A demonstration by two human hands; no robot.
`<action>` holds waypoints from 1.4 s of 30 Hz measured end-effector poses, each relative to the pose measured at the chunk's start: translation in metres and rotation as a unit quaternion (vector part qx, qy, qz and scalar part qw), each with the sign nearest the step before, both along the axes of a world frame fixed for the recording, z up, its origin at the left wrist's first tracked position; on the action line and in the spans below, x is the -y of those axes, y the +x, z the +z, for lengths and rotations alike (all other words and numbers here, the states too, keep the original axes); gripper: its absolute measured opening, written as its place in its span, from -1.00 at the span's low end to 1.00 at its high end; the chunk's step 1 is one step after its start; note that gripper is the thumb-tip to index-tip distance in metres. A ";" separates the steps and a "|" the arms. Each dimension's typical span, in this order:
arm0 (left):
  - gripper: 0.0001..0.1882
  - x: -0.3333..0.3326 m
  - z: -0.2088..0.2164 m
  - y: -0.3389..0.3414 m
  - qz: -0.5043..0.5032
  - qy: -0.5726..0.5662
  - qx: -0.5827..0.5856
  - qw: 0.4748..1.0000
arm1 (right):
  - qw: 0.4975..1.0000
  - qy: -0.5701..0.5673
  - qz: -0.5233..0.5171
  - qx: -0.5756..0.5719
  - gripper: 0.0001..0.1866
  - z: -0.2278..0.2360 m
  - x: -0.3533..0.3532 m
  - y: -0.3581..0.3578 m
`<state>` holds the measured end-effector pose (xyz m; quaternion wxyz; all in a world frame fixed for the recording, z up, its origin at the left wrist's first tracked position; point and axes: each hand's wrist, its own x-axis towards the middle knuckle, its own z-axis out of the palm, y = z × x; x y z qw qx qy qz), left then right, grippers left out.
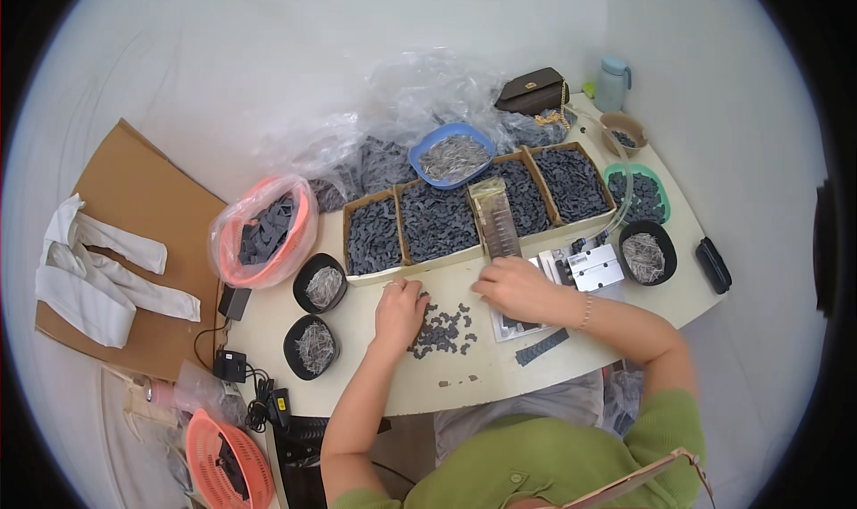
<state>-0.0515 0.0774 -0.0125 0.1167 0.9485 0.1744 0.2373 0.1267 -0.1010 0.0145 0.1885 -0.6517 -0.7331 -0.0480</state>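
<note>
My left hand (399,314) is at the left edge of a loose pile of small dark grey plastic parts (439,332), its fingers curled together. Whatever it may be pinching is too small to make out. My right hand (516,287) reaches over the left side of a silver metal fixture (593,268), with bent fingers drawn together; anything in them is hidden. Just beyond that hand, a clear-topped strip-shaped box (496,216) leans on the cardboard trays. A dark flat strip (542,347) lies in front of the fixture.
Cardboard trays (375,271) full of dark parts line the back. Black bowls (297,353) of thin metal pins stand on both sides, and a blue bowl (416,155) of pins sits atop the trays. A pink basket (308,212) is left; a black case (713,265) is right.
</note>
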 end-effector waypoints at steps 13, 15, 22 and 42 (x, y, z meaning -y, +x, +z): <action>-0.87 0.013 0.005 0.021 -0.044 -0.328 0.008 0.944 | 0.998 0.007 0.039 -0.056 -0.86 0.000 -0.011 0.017; -0.83 0.014 0.002 0.022 -0.063 -0.411 0.011 0.909 | 0.997 0.003 0.012 -0.070 -0.82 0.008 0.003 0.034; -0.89 0.041 0.009 0.046 -0.112 -0.287 0.041 0.951 | 0.994 0.072 0.020 0.079 -0.78 -0.010 0.032 0.011; -0.84 0.071 0.001 0.063 -0.163 0.090 0.030 0.982 | 0.878 0.025 -0.464 -0.115 -0.85 -0.008 0.159 0.236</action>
